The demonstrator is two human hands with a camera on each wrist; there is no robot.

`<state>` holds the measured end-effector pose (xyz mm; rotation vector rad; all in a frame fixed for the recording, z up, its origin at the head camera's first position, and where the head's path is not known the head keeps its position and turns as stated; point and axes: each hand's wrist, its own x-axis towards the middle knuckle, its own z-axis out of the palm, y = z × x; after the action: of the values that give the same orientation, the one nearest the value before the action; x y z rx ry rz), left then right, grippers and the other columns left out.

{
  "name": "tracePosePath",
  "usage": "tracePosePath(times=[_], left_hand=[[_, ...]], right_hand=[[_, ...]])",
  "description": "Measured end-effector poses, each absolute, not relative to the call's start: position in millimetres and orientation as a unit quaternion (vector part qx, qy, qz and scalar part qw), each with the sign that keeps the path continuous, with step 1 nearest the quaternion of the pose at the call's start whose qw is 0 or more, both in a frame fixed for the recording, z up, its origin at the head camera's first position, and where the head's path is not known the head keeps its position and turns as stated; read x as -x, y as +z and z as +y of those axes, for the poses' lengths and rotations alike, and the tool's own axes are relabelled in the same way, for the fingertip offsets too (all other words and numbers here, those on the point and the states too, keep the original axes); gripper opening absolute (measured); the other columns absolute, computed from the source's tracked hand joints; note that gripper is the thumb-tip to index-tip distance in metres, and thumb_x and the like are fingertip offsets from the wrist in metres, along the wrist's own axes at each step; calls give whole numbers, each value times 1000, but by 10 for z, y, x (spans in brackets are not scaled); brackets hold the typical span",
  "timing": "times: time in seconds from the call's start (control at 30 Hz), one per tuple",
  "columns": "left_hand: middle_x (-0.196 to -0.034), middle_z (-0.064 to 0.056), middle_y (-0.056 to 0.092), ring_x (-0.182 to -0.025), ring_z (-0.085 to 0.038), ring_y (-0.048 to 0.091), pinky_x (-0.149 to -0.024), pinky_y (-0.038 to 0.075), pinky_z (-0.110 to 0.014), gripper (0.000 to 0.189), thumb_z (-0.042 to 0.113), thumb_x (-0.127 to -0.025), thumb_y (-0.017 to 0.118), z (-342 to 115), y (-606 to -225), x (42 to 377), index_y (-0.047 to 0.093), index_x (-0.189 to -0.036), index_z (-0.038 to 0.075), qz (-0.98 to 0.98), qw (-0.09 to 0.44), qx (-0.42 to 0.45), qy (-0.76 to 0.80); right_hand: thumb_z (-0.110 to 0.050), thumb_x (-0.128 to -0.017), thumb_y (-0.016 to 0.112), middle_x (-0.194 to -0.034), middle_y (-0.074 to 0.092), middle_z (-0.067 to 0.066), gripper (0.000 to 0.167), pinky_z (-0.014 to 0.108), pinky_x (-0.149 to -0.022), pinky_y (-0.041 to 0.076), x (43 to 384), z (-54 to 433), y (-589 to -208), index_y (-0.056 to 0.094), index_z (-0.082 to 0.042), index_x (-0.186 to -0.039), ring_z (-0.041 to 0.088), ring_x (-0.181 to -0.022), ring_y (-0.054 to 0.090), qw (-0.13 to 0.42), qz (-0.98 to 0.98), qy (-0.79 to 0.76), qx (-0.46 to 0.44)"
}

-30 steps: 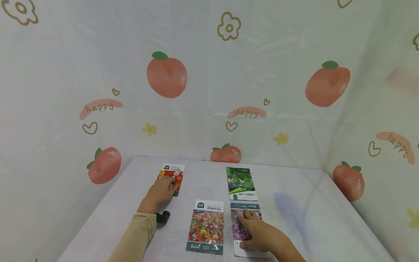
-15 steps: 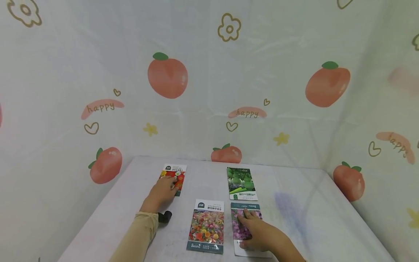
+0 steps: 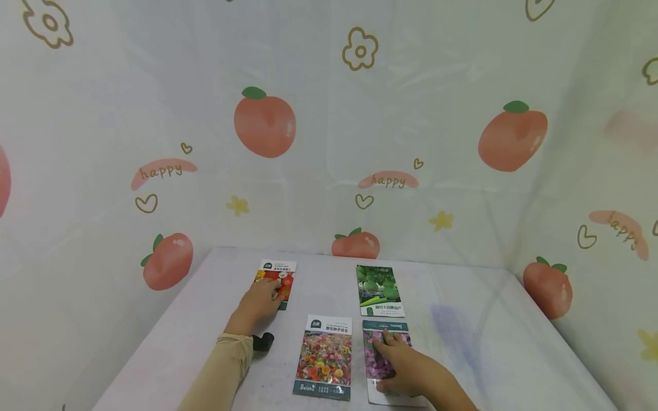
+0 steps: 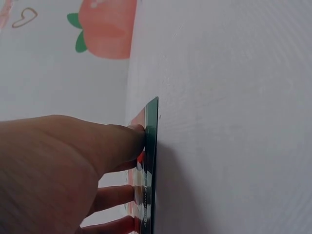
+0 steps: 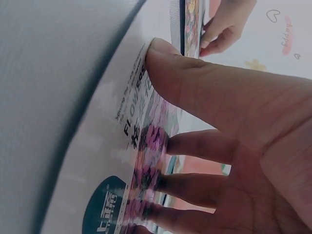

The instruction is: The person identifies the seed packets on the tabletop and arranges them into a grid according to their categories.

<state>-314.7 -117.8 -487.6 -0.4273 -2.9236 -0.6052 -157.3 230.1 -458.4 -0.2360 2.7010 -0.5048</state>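
Note:
In the head view, my left hand [image 3: 259,301] rests on a seed packet with red flowers [image 3: 278,267] at the back left. The left wrist view shows its thumb and fingertips touching the packet's printed face [image 4: 150,141]. My right hand [image 3: 408,365] lies on a purple-flower seed packet [image 3: 379,370] at the front right, fingers spread. Up close in the right wrist view, thumb and fingertips press on this packet's face [image 5: 105,126]. Between the hands lies a wildflower seed packet [image 3: 325,357]. Behind the purple one is a green gourd seed packet [image 3: 379,288].
All the packets lie flat on a white-covered table [image 3: 319,285]. A white curtain [image 3: 319,200] printed with peaches encloses the back and sides. A black strap end [image 3: 263,342] sticks out at the left wrist beside a beige sleeve [image 3: 221,365].
My left hand and the red-flower packet have shifted slightly to the right. The right hand stays on the purple packet. The head view has tilted up a little.

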Motion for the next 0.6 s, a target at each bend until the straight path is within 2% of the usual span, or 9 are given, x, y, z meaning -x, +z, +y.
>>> tracePosePath(times=[0.6], left_hand=[[-134, -24, 68, -128, -45, 63, -109, 50, -63, 36, 19, -99, 74, -1081, -4843, 3101, 71, -129, -2, -969, 73, 135, -194]], right_hand=[[-38, -82, 92, -170, 37, 21, 87, 71, -120, 34, 1574, 2283, -4566, 54, -15, -156, 49, -159, 28, 191, 964, -166, 81]])
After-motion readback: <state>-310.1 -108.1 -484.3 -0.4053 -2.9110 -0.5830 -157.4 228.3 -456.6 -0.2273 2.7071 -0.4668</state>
